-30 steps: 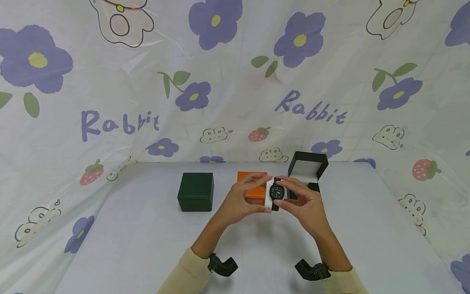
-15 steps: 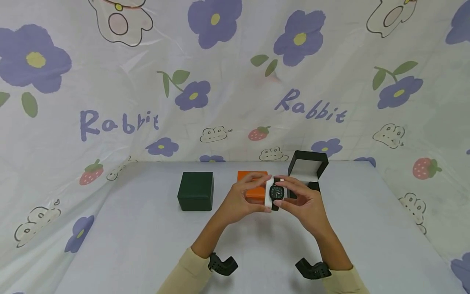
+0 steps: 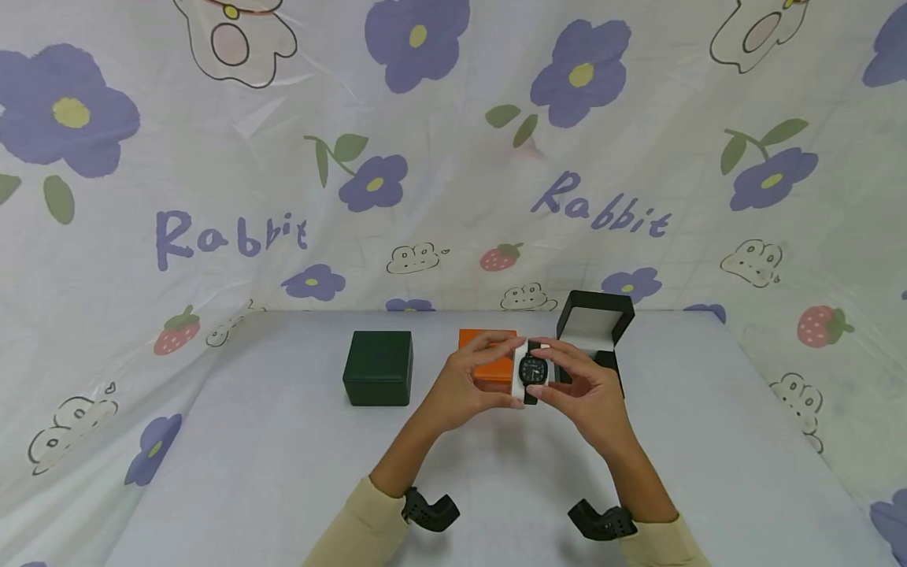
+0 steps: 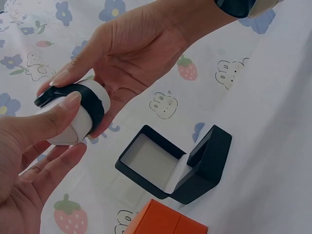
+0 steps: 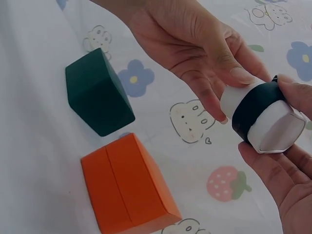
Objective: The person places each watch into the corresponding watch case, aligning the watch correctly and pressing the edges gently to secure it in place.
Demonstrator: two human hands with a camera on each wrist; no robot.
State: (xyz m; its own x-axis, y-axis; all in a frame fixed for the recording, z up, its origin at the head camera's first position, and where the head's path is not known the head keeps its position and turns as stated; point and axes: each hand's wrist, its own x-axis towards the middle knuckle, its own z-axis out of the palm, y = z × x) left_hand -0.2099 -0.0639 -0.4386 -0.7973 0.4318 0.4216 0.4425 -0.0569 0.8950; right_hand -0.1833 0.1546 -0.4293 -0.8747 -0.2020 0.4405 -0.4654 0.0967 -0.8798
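Two hands meet above the middle of the worktop, held up off it, forearms in cream sleeves running in from the near edge. The left hand comes from the left with its palm turned toward the other; its thumb and fingers curl round the left end of a white cushion, the thumb on the near side and the fingertips over the top. The right hand mirrors it — thumb below, forefinger above, pinching the watch that is strapped round the cushion. The watch's dark dial faces up toward the head camera; in the right wrist view the black strap wraps the cushion like a band, with the cushion's white end showing past it. Each wrist carries a black mount.

Counted: one watch, one cushion, three boxes. The green box stands shut on the left, well apart from the hands. The orange box stands shut in the middle, just behind the left hand and partly hidden by it. The black box sits on the right behind the right hand, its lid raised, pale lining showing; in the left wrist view its hollow holds nothing. The watch hangs in the air between the orange and black boxes, in front of both, touching neither.

A flower-and-rabbit printed cloth hangs behind and to both sides.
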